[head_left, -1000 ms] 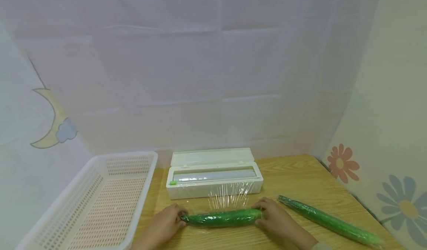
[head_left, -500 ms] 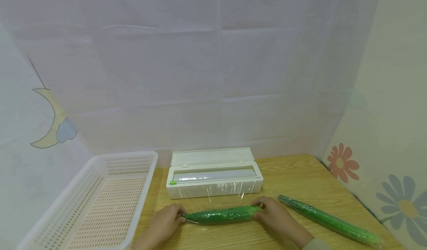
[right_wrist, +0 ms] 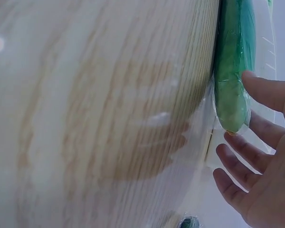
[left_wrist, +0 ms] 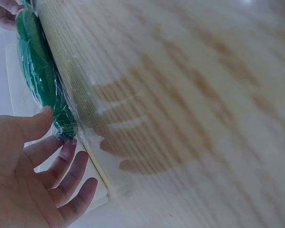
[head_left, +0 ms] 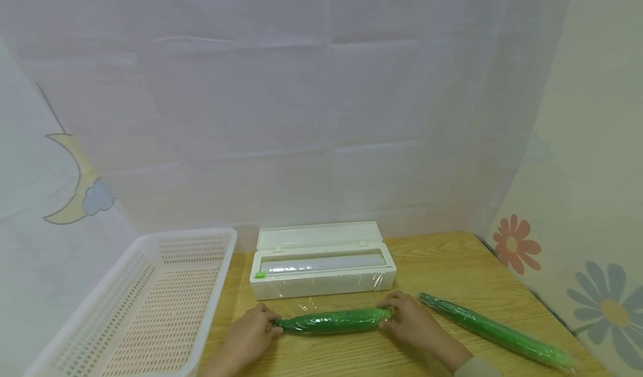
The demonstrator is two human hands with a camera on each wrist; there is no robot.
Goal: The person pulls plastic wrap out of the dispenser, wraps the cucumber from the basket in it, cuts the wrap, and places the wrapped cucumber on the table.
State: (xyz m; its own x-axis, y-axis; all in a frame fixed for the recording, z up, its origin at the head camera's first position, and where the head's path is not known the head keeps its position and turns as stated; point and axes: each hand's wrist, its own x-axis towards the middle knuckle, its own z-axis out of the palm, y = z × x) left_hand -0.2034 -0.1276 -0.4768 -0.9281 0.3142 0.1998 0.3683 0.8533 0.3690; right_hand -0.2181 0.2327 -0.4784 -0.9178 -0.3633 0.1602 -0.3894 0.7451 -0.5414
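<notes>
A green cucumber [head_left: 331, 321] wrapped in clear cling film lies crosswise in front of the white cling film box. My left hand [head_left: 249, 332] pinches its narrow left end; in the left wrist view the thumb and index finger [left_wrist: 43, 149] meet the film-covered tip while the other fingers spread away. At the paler right end, my right hand [head_left: 413, 324] holds the cucumber between thumb [right_wrist: 266, 90] and index finger, its remaining fingers loosely bent. Film stretches from the cucumber toward the cling film box [head_left: 324, 285], whose lid stands open with the roll [head_left: 321, 264] inside.
A second film-wrapped cucumber [head_left: 494, 331] lies slanted on the wooden table [head_left: 437, 265] at the right. At the left stands a white perforated plastic basket [head_left: 213, 293]. A pale cloth [head_left: 281, 114] hangs behind the table.
Both hands have shifted the cucumber slightly away from me, toward the box. The stretch of film between them is shorter, and its bright creases have flattened and moved.
</notes>
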